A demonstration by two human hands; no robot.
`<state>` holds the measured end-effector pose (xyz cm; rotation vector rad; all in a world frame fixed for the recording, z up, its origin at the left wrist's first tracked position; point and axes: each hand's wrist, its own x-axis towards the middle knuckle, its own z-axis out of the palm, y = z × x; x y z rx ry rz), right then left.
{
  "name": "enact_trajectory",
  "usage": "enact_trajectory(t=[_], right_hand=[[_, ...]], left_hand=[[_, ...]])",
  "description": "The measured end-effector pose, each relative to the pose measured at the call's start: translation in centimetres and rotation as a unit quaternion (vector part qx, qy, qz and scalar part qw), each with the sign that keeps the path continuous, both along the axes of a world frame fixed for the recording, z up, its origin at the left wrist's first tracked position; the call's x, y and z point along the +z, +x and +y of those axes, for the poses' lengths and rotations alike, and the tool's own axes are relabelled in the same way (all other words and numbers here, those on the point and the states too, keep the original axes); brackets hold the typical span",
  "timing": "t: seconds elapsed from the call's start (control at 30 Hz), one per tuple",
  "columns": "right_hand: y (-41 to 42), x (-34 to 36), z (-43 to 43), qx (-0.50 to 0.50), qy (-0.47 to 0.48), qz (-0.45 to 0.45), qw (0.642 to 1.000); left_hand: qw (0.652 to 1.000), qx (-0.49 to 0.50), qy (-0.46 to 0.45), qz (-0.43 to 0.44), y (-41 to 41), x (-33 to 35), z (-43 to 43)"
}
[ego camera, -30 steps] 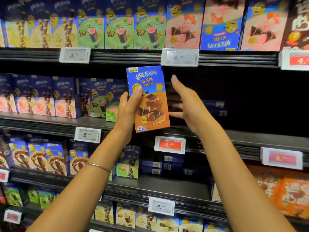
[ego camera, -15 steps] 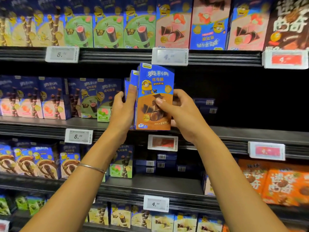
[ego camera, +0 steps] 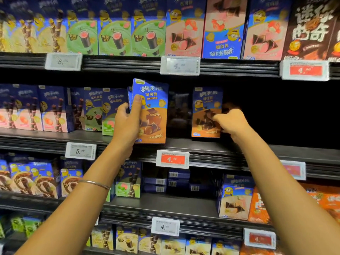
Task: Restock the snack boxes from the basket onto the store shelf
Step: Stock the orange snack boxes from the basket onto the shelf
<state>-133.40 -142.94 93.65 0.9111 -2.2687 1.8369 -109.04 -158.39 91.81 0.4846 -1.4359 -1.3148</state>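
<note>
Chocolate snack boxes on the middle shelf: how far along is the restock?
Done: one chocolate box stands on the middle shelf, the right hand pinching its right edge. In hand: the left hand grips at least two more boxes. Left: those need placing, and the shelf right of the standing box looks unfilled. The basket is out of view.

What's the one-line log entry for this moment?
left hand: holds box stack | right hand: fingers grip single box standing on middle shelf

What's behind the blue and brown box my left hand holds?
Behind the blue and brown snack box, the blue edge of a second box shows at its left, held in the same left hand; its face is covered.
</note>
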Motion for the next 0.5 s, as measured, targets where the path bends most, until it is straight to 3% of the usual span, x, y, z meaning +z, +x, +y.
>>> enact_trajectory(t=[0.2,0.5], right_hand=[[-5.5,0.5,-4.1,-0.072,0.183,0.079,0.977],[-7.1,0.1,-7.4,-0.081,0.2,0.105,0.971]], left_hand=[[1.0,-0.014,0.008,-0.004,-0.9,0.0,0.4],[0.999,-0.022,-0.001,-0.03,-2.8,0.0,1.7]])
